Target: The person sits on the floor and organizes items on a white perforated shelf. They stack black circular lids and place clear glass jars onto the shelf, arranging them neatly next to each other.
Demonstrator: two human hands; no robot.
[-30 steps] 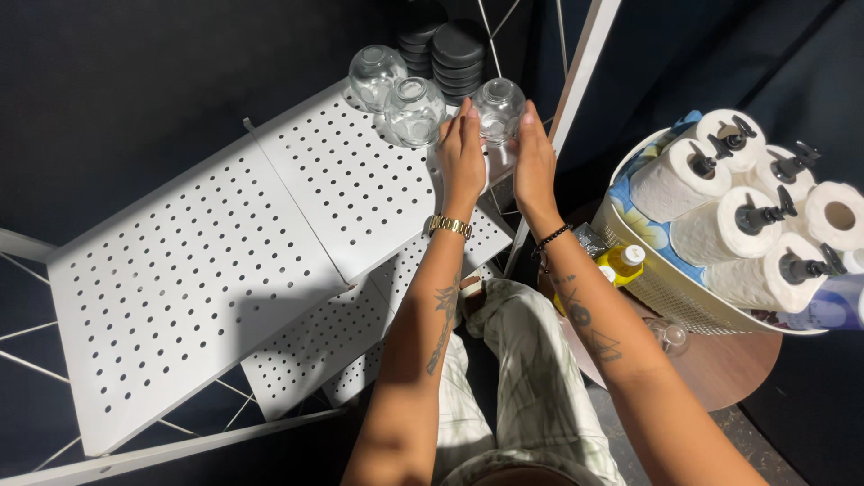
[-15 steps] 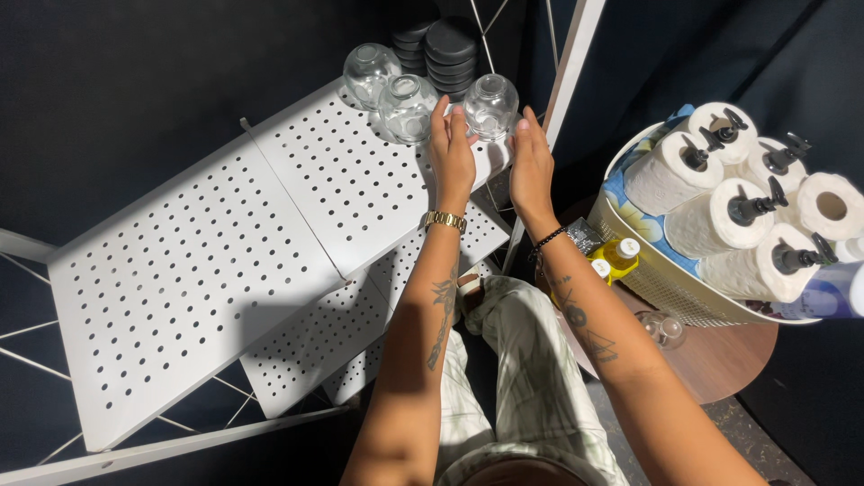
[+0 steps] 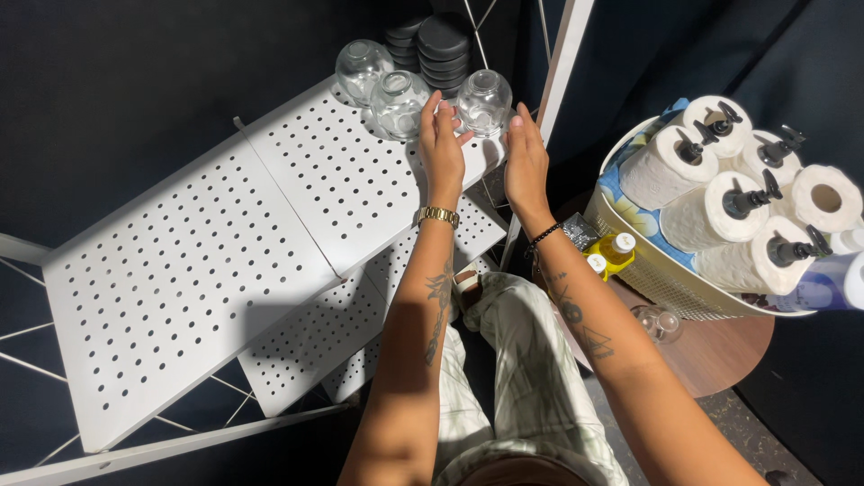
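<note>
Both hands open, off the glass.
Left hand (image 3: pixel 441 144) and right hand (image 3: pixel 525 162) flanked the far-right glass (image 3: pixel 484 99) (shelf (image 3: pixel 297 198) edge close): a knock could tip it.

Both forearms stretch forward, side by side, tattooed on their inner faces. The left hand (image 3: pixel 441 144) is raised with its 4 fingers spread and loose, palm turned right. The right hand (image 3: pixel 525 160) faces it, fingers together; its grip seems empty, though its fingertips are hard to see.
</note>
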